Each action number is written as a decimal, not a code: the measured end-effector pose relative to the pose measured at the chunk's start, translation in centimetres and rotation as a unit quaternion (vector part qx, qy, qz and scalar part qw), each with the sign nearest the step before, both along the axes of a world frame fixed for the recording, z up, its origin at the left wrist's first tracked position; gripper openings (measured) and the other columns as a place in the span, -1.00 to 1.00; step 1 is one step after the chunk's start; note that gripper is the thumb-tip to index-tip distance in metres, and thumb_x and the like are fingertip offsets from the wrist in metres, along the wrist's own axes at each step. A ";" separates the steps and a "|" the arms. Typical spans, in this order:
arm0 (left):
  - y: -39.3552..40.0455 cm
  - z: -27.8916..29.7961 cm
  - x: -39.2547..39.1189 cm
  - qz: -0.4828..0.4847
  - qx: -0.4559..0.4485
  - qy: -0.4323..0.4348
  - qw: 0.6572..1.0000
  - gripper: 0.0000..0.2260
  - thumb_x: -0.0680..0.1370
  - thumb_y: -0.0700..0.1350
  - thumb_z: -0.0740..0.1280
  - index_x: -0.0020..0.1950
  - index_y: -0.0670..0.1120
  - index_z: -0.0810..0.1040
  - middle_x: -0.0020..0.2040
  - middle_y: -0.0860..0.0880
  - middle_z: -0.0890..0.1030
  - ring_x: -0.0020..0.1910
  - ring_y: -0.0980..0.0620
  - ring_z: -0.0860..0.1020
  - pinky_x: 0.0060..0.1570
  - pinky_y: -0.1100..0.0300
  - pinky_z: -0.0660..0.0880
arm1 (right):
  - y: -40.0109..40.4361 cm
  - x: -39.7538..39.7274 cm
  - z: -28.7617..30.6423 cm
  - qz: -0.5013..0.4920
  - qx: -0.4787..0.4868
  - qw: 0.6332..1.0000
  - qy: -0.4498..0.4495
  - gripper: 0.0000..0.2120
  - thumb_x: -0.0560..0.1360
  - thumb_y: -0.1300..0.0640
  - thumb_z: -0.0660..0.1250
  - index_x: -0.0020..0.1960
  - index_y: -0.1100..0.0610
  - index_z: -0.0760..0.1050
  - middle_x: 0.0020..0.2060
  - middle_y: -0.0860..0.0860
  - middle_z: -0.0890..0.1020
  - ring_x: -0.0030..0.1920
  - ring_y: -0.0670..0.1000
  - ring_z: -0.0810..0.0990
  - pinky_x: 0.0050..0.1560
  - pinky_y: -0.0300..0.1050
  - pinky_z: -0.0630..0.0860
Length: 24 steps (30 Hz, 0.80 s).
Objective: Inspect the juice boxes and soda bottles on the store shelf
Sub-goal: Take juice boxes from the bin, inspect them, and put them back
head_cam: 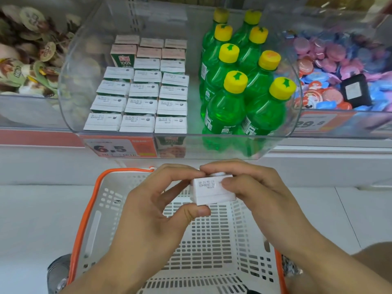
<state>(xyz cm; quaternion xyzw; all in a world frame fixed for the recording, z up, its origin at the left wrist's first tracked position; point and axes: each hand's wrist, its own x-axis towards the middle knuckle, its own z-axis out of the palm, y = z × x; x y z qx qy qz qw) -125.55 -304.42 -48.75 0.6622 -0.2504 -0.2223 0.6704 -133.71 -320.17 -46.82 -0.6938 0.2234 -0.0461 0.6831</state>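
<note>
Juice box, white top with printed date facing up, is being held over a white basket in front of the shelf. The left hand is pinching it between thumb and curled fingers; the right hand is gripping its other end, fingers curled narrowly around it.

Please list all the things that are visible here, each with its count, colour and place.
juice boxes: about twenty, white tops, left part of the bin
held juice box: one, white, above the basket
soda bottles: eight, green with yellow caps, right part of the bin
clear bin: one, transparent, on the shelf
price tag: one, orange and white, bin front
basket: one, white with orange rim, below the shelf
left hand: holds the box
right hand: holds the box
</note>
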 end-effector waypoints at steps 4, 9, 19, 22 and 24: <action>0.1 0.0 0.0 -0.011 -0.013 -0.004 1.000 -0.67 0.30 -0.15 0.56 0.03 0.05 0.66 0.04 0.00 0.67 0.18 -0.01 0.61 0.22 0.31 0.49 | -0.3 -0.2 0.0 0.009 -0.001 1.000 -0.021 -0.63 0.23 0.05 0.32 -0.02 -0.07 0.73 0.02 -0.01 0.71 0.10 -0.01 0.65 0.13 0.00 0.53; 0.3 -0.3 0.0 -0.011 -0.011 0.005 1.000 -0.66 0.30 -0.14 0.55 0.04 0.04 0.65 0.05 -0.01 0.67 0.19 -0.01 0.61 0.24 0.27 0.49 | -0.2 -0.4 0.0 0.014 -0.008 0.999 -0.035 -0.63 0.31 0.23 0.28 0.00 0.00 0.73 -0.03 -0.01 0.73 0.04 -0.04 0.69 -0.01 -0.17 0.57; 0.3 -0.5 0.3 0.019 -0.010 0.052 0.998 -0.70 0.33 -0.14 0.53 0.03 0.05 0.66 0.02 -0.01 0.72 0.09 -0.04 0.67 0.13 0.05 0.59 | 0.5 -0.3 0.3 0.025 -0.029 0.999 -0.027 -0.68 0.49 0.12 0.47 0.23 0.03 0.56 0.03 -0.08 0.74 0.08 -0.05 0.70 0.07 -0.15 0.60; 0.5 -0.3 1.0 -0.027 0.014 0.029 0.999 -0.64 0.36 -0.03 0.53 0.14 0.07 0.64 0.09 0.00 0.70 0.15 -0.05 0.64 0.10 0.16 0.59 | 0.6 -0.1 0.3 -0.004 -0.002 1.000 -0.022 -0.68 0.48 0.02 0.32 0.22 0.00 0.46 -0.04 -0.06 0.75 -0.01 -0.02 0.73 0.04 -0.12 0.63; 0.5 -0.2 1.3 -0.059 0.038 -0.001 0.998 -0.58 0.40 0.02 0.48 0.26 0.09 0.58 0.17 0.02 0.67 0.23 -0.05 0.59 0.17 0.12 0.55 | 0.6 0.0 0.1 -0.026 -0.008 0.999 -0.018 -0.71 0.49 -0.04 0.27 0.18 -0.01 0.49 -0.08 -0.01 0.76 -0.05 0.03 0.74 0.04 0.02 0.66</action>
